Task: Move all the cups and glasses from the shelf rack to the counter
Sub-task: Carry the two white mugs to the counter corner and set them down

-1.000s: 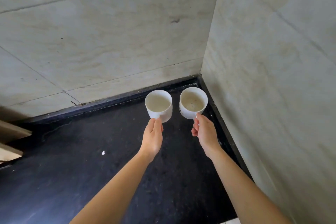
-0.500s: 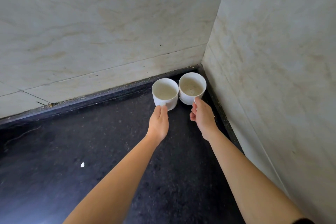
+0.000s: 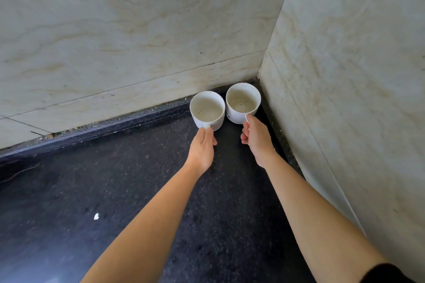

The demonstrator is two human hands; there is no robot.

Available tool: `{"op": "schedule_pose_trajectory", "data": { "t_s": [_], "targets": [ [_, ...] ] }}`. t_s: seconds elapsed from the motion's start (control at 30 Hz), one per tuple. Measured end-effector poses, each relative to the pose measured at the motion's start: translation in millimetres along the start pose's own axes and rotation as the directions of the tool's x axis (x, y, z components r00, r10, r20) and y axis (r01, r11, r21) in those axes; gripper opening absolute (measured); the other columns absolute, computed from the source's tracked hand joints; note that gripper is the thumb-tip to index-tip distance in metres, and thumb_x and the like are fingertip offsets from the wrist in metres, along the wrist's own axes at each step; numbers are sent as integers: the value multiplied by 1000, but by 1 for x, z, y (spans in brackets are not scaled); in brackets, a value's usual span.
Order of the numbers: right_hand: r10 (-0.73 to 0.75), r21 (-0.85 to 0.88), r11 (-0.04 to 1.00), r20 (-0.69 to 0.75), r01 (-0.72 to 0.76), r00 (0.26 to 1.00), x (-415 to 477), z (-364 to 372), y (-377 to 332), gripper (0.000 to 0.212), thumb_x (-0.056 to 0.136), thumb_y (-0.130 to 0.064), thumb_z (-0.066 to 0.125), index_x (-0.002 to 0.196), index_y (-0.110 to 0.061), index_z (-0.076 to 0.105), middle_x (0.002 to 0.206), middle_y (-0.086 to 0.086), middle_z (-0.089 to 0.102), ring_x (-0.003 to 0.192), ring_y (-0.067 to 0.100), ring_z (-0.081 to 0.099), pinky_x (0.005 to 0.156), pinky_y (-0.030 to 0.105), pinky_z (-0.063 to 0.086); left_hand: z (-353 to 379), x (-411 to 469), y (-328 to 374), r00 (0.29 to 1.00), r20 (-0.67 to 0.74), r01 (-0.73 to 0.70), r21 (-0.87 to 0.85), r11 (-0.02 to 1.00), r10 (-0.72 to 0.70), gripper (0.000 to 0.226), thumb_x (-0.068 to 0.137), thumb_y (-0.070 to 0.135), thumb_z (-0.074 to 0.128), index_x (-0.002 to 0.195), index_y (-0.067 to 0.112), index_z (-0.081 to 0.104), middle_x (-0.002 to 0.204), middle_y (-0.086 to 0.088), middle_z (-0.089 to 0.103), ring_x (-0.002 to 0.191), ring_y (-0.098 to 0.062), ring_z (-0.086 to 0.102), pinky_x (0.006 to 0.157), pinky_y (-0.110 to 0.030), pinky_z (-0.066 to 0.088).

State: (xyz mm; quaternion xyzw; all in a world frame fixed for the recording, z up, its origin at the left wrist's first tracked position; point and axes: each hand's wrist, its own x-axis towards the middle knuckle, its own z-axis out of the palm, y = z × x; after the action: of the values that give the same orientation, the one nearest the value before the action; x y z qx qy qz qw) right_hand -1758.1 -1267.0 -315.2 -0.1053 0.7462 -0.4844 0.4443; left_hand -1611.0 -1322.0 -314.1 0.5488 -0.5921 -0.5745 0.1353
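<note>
Two white cups sit side by side in the far right corner of the black counter [image 3: 115, 190]. My left hand [image 3: 202, 147] grips the handle of the left cup [image 3: 207, 110]. The handle of the right cup [image 3: 242, 103] is held by my right hand [image 3: 256, 139]. Both cups are upright, empty and speckled inside, and they look to be resting on the counter close to the walls. The shelf rack is out of view.
Pale marble walls [image 3: 138, 41] close the counter at the back and on the right [image 3: 345, 99]. A small white chip [image 3: 96, 216] lies on the counter at the left.
Both hands have carried the cups forward and down into the corner. The cups now stand closer to the walls and to each other.
</note>
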Motion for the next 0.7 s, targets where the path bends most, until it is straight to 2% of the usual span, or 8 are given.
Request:
{"op": "schedule_pose_trajectory", "data": {
  "t_s": [0.07,0.17,0.27,0.3,0.37,0.43,0.53,0.7],
  "targets": [
    [-22,-52,998,11,23,1000,-1,-2,-1,38,102,-36,39,69,-18,44,63,-3,43,61,15,42,62,32,37,-2,0,2,1000,12,-4,43,999,3,41,106,40,27,85,15,51,90,-5,54,78,-17,48,73,-31,42],
    [-89,-221,972,-21,82,996,-9,-5,-5,42,105,-43,37,87,-12,59,80,0,59,67,16,54,64,29,40,-5,-4,13,999,11,42,112,993,-44,39,106,40,27,101,13,55,119,-12,45,97,-26,53,88,-40,44],
    [-195,-406,901,-69,151,978,-27,-11,-15,35,104,-44,44,95,-12,55,95,8,58,79,22,53,68,30,36,-16,-20,31,998,-27,66,301,951,-61,51,104,48,28,125,8,52,133,-9,33,114,-25,46,98,-39,40],
    [-222,-455,876,-81,162,972,-37,-13,-22,31,103,-43,47,103,-13,56,103,10,55,85,22,51,70,30,36,-25,-29,38,998,-51,53,370,928,-37,53,103,50,30,131,9,49,140,-11,32,122,-26,43,102,-42,39],
    [-313,-574,793,-98,203,945,-59,-16,-38,41,103,-42,49,129,-11,52,128,11,51,103,25,55,79,35,43,-50,-52,54,989,-111,-26,520,854,98,56,103,50,32,142,12,42,149,-13,31,132,-31,36,106,-46,36],
    [-497,-685,651,-60,327,866,-83,-16,-58,53,102,-44,47,142,-9,45,141,14,47,121,33,53,93,44,47,-81,-80,70,943,-170,-106,663,741,287,58,103,48,32,148,12,36,154,-13,32,137,-34,32,108,-48,33],
    [-696,-723,467,54,509,716,-123,1,-102,64,99,-52,38,147,-10,42,152,22,41,134,44,44,106,56,41,-137,-129,92,843,-244,-128,775,619,479,60,102,49,30,150,13,33,158,-15,29,144,-35,25,111,-52,28],
    [-844,-629,197,282,752,457,-188,77,-159,67,102,-56,33,155,-16,34,165,21,22,149,46,23,117,58,24,-234,-224,96,651,-455,23,812,584,608,61,103,48,32,148,8,38,157,-22,31,145,-41,25,111,-58,28]
  ]
}}
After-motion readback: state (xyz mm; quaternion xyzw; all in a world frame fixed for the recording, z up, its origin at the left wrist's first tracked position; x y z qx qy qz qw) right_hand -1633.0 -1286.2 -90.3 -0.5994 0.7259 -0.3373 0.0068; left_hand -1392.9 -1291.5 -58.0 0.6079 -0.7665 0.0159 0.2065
